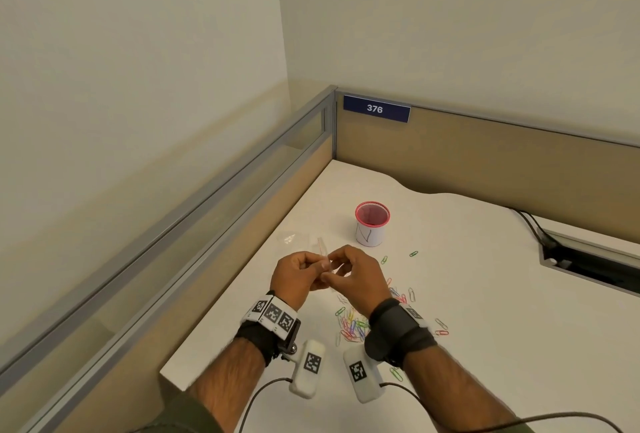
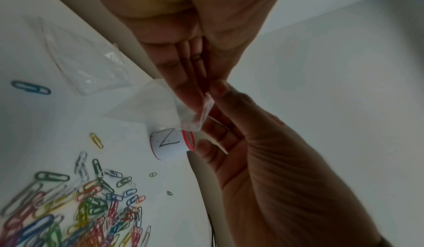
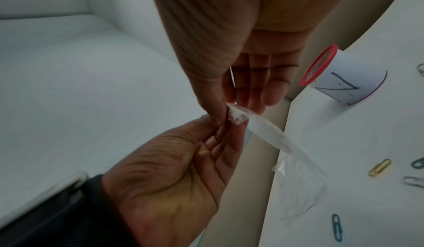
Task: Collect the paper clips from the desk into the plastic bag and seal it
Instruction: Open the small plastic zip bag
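Both hands raised above the worktop [image 1: 485, 311], meeting in front of the chest, so the small clear plastic bag [image 2: 158, 109] hangs free instead of lying flat. Left hand [image 1: 298, 276] pinches the bag's mouth edge between thumb and fingertips; right hand [image 1: 353, 276] pinches the same edge from the other side, thumb tips nearly touching. So each grip is closed on the bag, neither is released. Judgement: opposed pinches on the two lips are there to pull or rub the zip strip apart, i.e. opening the bag before any loading. In the wrist views the bag looks flat and seems to hold no clips. Bag body trails down and away from the fingers, towards the worktop. Paper clips [image 1: 353, 325] still lie in a coloured heap on the worktop just under the right wrist, with strays around: a green pair [image 1: 398, 257] further out, more by the right forearm. Heap sits close below the hands, handy for scooping once the mouth is open. A second clear plastic piece [image 2: 84, 64] lies flat on the worktop to the left, untouched; cannot tell whether it is another bag. Red-rimmed mesh cup [image 1: 371, 223] with paper wrap stands upright beyond the hands, apart from the clips. Collecting not started, sealing far off.
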Tool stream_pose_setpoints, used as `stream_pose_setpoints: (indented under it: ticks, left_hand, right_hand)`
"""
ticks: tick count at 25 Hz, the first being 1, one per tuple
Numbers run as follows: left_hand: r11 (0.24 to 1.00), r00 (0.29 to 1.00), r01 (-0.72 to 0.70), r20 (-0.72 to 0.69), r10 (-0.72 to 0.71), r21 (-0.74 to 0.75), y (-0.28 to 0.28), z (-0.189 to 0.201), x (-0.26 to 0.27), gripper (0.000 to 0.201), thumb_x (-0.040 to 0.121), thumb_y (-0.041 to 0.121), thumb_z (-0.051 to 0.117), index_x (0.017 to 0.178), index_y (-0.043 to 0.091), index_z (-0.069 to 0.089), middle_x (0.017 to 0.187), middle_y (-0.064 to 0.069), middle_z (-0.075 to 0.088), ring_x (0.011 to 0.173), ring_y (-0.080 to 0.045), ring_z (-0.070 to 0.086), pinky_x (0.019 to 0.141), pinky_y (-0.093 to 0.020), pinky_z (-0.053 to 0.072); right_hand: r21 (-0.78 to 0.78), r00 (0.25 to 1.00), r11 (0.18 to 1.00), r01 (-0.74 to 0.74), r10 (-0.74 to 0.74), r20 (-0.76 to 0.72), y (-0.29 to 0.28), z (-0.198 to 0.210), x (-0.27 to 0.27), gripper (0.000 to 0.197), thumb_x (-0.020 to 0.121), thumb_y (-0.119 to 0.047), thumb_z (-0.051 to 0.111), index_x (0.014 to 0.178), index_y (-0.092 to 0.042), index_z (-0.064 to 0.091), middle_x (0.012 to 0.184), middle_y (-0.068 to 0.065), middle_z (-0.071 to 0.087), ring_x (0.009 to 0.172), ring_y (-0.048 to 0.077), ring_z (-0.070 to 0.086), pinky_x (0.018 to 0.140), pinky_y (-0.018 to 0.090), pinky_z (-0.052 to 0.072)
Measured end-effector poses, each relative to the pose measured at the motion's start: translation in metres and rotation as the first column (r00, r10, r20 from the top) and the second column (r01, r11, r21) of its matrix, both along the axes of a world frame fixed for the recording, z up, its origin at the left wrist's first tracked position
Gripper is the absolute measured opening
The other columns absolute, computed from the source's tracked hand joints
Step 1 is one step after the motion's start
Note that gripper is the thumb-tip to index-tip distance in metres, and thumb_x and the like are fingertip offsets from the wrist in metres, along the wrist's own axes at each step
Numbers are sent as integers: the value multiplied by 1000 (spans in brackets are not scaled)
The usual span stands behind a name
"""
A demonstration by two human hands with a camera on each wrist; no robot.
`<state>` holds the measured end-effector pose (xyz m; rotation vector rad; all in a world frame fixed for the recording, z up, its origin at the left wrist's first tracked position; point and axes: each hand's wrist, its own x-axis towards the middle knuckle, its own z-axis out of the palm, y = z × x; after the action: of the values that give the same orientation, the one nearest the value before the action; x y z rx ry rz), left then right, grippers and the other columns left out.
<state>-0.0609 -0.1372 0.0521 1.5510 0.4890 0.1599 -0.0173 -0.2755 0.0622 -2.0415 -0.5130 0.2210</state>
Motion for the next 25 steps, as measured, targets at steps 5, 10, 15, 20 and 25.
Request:
stream_pose_setpoints:
  ticks: [5,10,15,20,25]
  left_hand:
    - [1000,1000,7,1,-7,10,2,-10,7,17,91,11,69,95,-6,70,77,-14,74,62,-18,70,57,-26,60]
    - [998,998,52,23,-51,-42,3,-20,10,14,94,8,65,99,-5,70,82,-15,75,72,-22,72,66,-29,62]
    - [997,998,60,-6,-60,41,7,-22,12,12,90,10,71,95,0,68,83,-15,74,73,-25,72,67,-35,63]
    - [988,991,134,16,-136,79,11,-20,11,13,93,9,68,95,-3,63,78,-14,71,69,-24,70,64,-33,61]
    - [969,976,215,-7,-216,125,7,-19,13,22,98,16,60,98,-6,60,82,-12,72,73,-24,71,67,-34,62]
  right_hand:
    - [-54,996,998,43,-38,82,5,-8,2,10,86,-25,66,94,-20,66,87,-1,62,78,14,56,69,22,47]
    - [-95,995,994,47,-38,95,1,-11,8,15,91,-24,60,101,-18,70,92,1,66,84,16,59,77,29,52]
    - [-86,998,996,13,-8,63,5,-10,3,14,87,-24,65,100,-19,69,92,-1,66,83,15,60,75,25,51]
    - [-77,999,996,46,-46,4,4,-14,2,15,94,-17,56,97,-16,70,89,2,71,79,16,64,75,25,53]
    - [-63,994,992,111,-109,26,2,-12,3,12,90,-20,60,86,-14,70,82,3,68,75,17,61,67,22,49]
